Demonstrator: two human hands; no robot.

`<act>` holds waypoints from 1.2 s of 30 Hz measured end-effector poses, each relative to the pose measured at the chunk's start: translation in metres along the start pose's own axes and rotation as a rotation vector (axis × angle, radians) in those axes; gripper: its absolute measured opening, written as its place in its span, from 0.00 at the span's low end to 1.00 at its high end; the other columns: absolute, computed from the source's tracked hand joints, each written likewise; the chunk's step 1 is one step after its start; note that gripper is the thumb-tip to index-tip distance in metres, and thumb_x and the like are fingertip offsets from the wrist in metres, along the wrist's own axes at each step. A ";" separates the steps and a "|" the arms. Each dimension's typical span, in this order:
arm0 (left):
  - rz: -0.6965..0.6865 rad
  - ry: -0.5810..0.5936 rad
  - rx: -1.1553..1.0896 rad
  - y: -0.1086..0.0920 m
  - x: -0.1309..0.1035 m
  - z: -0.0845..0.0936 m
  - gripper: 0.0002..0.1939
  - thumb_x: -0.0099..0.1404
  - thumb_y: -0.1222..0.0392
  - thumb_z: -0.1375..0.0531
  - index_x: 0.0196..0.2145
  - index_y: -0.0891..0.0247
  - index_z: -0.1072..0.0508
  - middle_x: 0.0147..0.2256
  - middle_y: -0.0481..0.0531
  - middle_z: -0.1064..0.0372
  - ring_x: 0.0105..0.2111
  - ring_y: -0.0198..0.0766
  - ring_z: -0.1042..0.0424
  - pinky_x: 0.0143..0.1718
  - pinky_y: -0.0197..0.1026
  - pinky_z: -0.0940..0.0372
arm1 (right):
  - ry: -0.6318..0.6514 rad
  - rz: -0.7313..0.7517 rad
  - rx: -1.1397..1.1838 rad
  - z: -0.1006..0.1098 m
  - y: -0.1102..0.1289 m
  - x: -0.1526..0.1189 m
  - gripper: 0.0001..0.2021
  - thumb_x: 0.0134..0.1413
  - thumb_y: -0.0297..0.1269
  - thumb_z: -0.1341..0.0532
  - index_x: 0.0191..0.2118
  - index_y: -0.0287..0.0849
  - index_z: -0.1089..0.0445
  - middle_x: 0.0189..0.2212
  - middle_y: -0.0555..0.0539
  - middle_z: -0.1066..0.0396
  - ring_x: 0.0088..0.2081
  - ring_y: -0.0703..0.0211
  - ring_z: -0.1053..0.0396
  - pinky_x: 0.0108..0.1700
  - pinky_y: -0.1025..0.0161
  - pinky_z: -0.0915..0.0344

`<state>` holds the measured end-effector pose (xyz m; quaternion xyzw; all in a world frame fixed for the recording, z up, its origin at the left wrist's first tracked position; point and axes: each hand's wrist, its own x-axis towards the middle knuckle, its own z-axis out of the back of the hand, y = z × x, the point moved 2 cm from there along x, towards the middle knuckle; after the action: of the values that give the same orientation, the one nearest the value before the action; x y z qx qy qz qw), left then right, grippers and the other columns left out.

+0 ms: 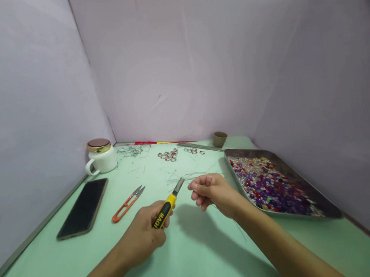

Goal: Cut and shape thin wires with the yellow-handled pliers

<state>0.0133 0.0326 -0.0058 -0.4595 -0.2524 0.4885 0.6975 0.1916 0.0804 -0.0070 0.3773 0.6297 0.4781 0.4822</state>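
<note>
My left hand (151,228) is wrapped round a yellow-and-black utility knife (166,211), its blade pointing up and away to the right. Close to the blade tip, my right hand (212,190) has thumb and forefinger pinched together. Whatever sits in that pinch is too small to make out; thin strands show just below the hand. Loose thin wires (192,175) lie on the green tabletop behind both hands. Left of the knife rest orange thread snips (127,205) with the blades slightly apart.
A metal tray (278,212) of mixed beads stands at the right. At the left are a phone (83,208) and a lidded white mug (103,160). Small red-and-silver beaded rings (168,155), wire scraps (133,151) and a small brown cup (220,139) sit towards the back wall.
</note>
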 end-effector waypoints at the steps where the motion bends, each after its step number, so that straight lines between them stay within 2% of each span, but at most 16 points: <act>1: -0.010 0.007 0.002 0.000 0.000 -0.001 0.10 0.36 0.71 0.54 0.21 0.62 0.47 0.26 0.46 0.46 0.27 0.32 0.44 0.25 0.33 0.50 | 0.016 -0.006 0.020 0.000 0.000 0.000 0.06 0.40 0.34 0.38 0.24 0.37 0.34 0.16 0.51 0.34 0.16 0.69 0.38 0.15 0.72 0.40; 5: -0.018 0.019 0.011 0.000 -0.001 -0.003 0.10 0.36 0.71 0.55 0.21 0.62 0.46 0.27 0.45 0.46 0.25 0.31 0.47 0.24 0.33 0.52 | 0.065 -0.005 0.056 0.001 -0.001 -0.001 0.07 0.41 0.35 0.38 0.23 0.37 0.35 0.15 0.52 0.35 0.15 0.70 0.39 0.15 0.72 0.41; 13: -0.023 0.032 0.031 -0.003 0.000 -0.003 0.10 0.36 0.72 0.55 0.20 0.63 0.47 0.26 0.45 0.47 0.25 0.31 0.47 0.25 0.34 0.51 | 0.090 0.002 0.043 -0.002 -0.002 0.000 0.07 0.43 0.35 0.40 0.23 0.37 0.35 0.15 0.52 0.35 0.14 0.70 0.40 0.14 0.72 0.42; 19: -0.043 -0.001 0.071 0.005 0.000 -0.004 0.09 0.38 0.73 0.55 0.20 0.63 0.46 0.28 0.45 0.44 0.26 0.31 0.45 0.25 0.34 0.50 | 0.110 -0.009 0.045 0.000 -0.004 0.001 0.05 0.43 0.33 0.41 0.24 0.37 0.35 0.14 0.54 0.37 0.13 0.71 0.42 0.13 0.73 0.45; 24: -0.059 -0.006 0.135 0.007 0.002 0.004 0.09 0.37 0.73 0.55 0.20 0.63 0.45 0.26 0.45 0.45 0.26 0.32 0.44 0.25 0.34 0.50 | 0.111 0.007 -0.007 0.002 -0.005 0.002 0.04 0.43 0.31 0.42 0.22 0.37 0.36 0.12 0.55 0.40 0.11 0.74 0.47 0.11 0.75 0.52; 27: -0.006 -0.017 0.138 0.005 0.003 0.013 0.10 0.38 0.72 0.54 0.22 0.63 0.42 0.27 0.45 0.44 0.27 0.33 0.42 0.26 0.35 0.48 | 0.099 -0.011 -0.028 0.004 -0.005 0.004 0.04 0.42 0.30 0.42 0.21 0.37 0.36 0.11 0.56 0.41 0.11 0.74 0.48 0.10 0.76 0.54; 31: 0.012 -0.029 0.180 0.005 0.003 0.018 0.12 0.40 0.72 0.54 0.25 0.63 0.39 0.27 0.44 0.43 0.27 0.33 0.42 0.27 0.35 0.48 | 0.126 -0.028 -0.007 0.005 -0.004 0.004 0.03 0.41 0.29 0.42 0.21 0.37 0.37 0.11 0.55 0.40 0.11 0.74 0.47 0.10 0.76 0.52; 36: -0.015 -0.018 0.149 0.011 0.003 0.014 0.12 0.39 0.72 0.54 0.24 0.62 0.41 0.27 0.44 0.44 0.25 0.31 0.44 0.25 0.34 0.49 | 0.158 -0.015 -0.007 0.002 -0.002 0.001 0.05 0.43 0.34 0.41 0.26 0.38 0.36 0.16 0.52 0.35 0.15 0.70 0.40 0.14 0.74 0.43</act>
<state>-0.0021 0.0420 -0.0092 -0.4001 -0.2250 0.5049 0.7310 0.1938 0.0811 -0.0089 0.3317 0.6671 0.5050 0.4358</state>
